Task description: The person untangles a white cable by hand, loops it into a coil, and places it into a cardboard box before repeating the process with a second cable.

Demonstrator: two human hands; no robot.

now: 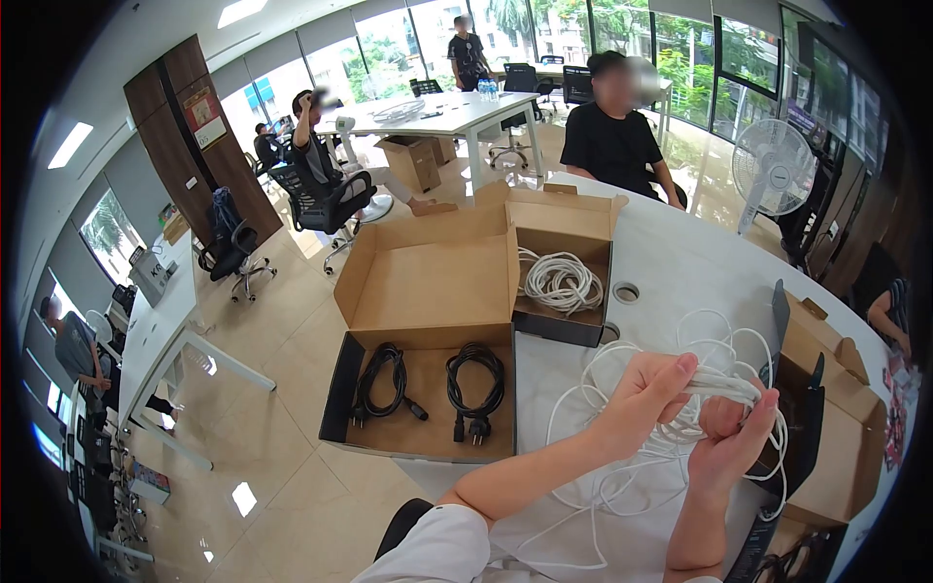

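My left hand (646, 400) is closed on several strands of a white cable (717, 381), thumb on top. Close to its right, my right hand (731, 439) grips the same bundle, fingers curled round it. Loose loops of the cable hang over both hands and spread across the white table (671, 238) below. Left of the hands, an open cardboard box (423, 442) holds two coiled black power cords, one power cord (381, 381) at left and another power cord (475, 389) at right. Behind it, a second open box (556, 325) contains a coiled white cable (564, 282).
A roll of tape (627, 291) lies beyond my hands. At right stands another open box (836, 447) with black flaps, close to my right hand. A white fan (775, 167) is at the far right edge. One person (614, 131) sits across the table; others are farther off.
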